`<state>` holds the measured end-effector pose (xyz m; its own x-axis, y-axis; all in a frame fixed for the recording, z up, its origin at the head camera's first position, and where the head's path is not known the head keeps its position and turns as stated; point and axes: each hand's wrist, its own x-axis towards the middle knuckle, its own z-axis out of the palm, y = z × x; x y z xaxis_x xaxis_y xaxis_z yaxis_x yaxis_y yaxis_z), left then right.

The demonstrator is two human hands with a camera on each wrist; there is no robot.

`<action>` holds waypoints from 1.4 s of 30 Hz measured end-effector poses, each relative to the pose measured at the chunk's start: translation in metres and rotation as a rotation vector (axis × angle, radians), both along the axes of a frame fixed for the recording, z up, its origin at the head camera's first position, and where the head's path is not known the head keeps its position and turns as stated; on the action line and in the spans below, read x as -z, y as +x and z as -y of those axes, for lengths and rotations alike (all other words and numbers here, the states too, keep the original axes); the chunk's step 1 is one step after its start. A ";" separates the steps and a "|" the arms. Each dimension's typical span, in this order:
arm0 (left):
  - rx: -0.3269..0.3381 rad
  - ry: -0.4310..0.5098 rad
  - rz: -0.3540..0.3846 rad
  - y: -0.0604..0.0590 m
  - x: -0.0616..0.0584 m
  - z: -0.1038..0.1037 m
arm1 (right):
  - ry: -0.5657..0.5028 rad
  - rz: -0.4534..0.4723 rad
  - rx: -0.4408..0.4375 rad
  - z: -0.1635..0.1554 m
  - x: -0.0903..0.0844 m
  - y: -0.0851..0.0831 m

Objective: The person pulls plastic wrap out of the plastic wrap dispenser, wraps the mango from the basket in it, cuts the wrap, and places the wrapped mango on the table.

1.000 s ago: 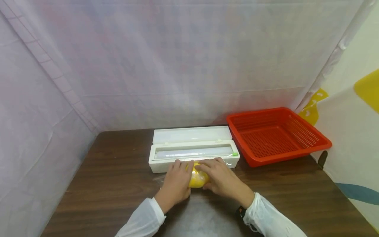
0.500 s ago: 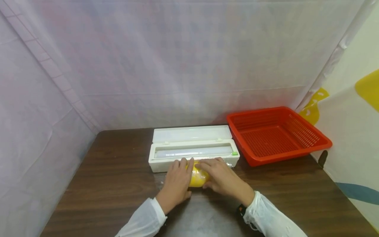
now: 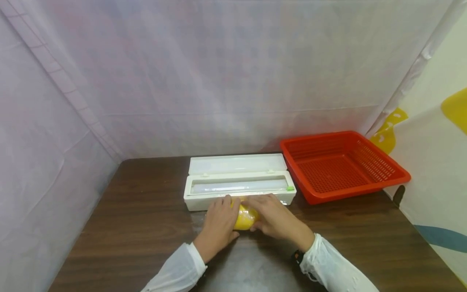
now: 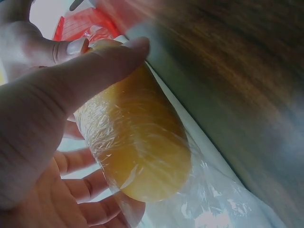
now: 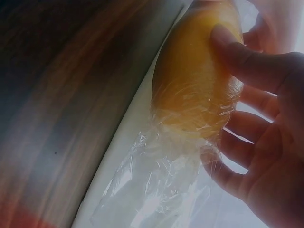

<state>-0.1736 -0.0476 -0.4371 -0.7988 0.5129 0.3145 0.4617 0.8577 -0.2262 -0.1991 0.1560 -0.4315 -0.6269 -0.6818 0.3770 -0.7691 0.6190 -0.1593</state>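
**Both hands wrapped round the yellow fruit**

Left hand [image 3: 219,225] and right hand [image 3: 274,219] close in from either side on a round yellow fruit sheathed in clear cling film [image 3: 244,218], fingers and thumbs curled round it. It sits on the dark brown wooden table [image 3: 138,219], just in front of the long white plastic film dispenser box [image 3: 238,186], whose lid lies open. In the left wrist view, the thumb lies across the top of the fruit [image 4: 137,147], wrinkled film tight on its skin. In the right wrist view, loose film bunches and trails off one end [image 5: 161,185] of the fruit. To the right of the box stands a red perforated plastic basket [image 3: 395,178].
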 end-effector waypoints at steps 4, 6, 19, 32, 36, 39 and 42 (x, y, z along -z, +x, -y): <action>-0.005 0.006 0.028 0.000 -0.001 0.000 | 0.005 0.023 0.000 0.000 0.002 -0.001; -0.004 0.006 0.038 0.000 -0.001 0.000 | 0.015 0.043 0.009 0.000 0.002 -0.001; 0.003 -0.004 0.038 0.000 -0.002 0.001 | 0.032 0.096 0.040 0.002 0.003 0.004; 0.039 0.081 0.023 -0.002 -0.001 0.005 | 0.027 0.111 0.059 0.002 0.004 0.006; 0.048 0.078 0.009 -0.001 -0.001 0.006 | 0.036 0.140 0.064 0.001 0.005 0.005; 0.056 0.045 0.005 -0.001 -0.002 0.006 | 0.041 0.158 0.070 0.000 0.005 0.005; 0.065 0.011 -0.006 -0.002 -0.003 0.008 | 0.035 0.170 0.071 0.000 0.005 0.005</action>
<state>-0.1752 -0.0554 -0.4340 -0.7620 0.5601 0.3250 0.5151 0.8284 -0.2199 -0.1939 0.1555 -0.4367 -0.7267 -0.6444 0.2382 -0.6870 0.6783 -0.2608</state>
